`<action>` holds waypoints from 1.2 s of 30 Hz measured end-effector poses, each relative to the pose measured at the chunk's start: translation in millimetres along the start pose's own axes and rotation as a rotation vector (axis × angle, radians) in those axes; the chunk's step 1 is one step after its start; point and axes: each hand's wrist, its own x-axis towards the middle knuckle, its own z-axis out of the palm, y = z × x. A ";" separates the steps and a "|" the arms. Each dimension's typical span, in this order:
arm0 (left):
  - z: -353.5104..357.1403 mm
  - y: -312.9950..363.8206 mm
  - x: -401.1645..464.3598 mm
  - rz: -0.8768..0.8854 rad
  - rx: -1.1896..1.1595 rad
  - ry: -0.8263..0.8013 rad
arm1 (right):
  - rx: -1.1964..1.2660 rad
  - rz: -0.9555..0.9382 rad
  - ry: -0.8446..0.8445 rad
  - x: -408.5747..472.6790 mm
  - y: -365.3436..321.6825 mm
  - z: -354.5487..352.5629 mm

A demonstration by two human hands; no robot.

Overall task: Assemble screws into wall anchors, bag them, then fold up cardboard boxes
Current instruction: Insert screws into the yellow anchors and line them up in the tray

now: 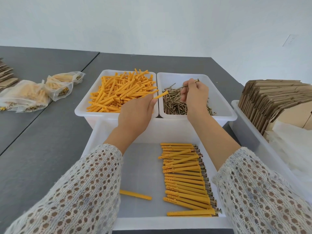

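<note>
My left hand (135, 114) pinches one yellow wall anchor (161, 95) over the gap between two white bins. My right hand (194, 96) pinches a long screw (190, 83) above the bin of loose screws (224, 93). The left bin (87, 102) is heaped with yellow anchors. In the near white tray (143, 166) lies a row of several assembled anchors with screws (185, 179), and one lone anchor (135, 195) lies at its left.
Filled clear bags (25, 95) of assembled anchors lie on the grey table at far left, beside flat cardboard (6, 75). A white bin (249, 134) at right holds a stack of flattened cardboard boxes (273, 102) and clear plastic.
</note>
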 end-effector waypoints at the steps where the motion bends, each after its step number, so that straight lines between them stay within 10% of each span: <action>1: 0.3 -0.1 0.1 -0.001 0.002 0.001 | -0.011 0.003 -0.008 -0.7 1.0 1.2; 19: 0.4 -1.1 0.4 -0.002 0.004 -0.015 | 0.166 0.050 0.050 -0.7 1.2 2.9; 30: 0.3 0.9 -0.3 -0.019 -0.014 0.028 | -0.143 0.019 -0.437 -13.1 7.8 16.8; 36: -13.2 23.4 6.9 -0.120 -0.686 0.124 | -0.044 0.156 -0.484 -4.9 4.6 13.6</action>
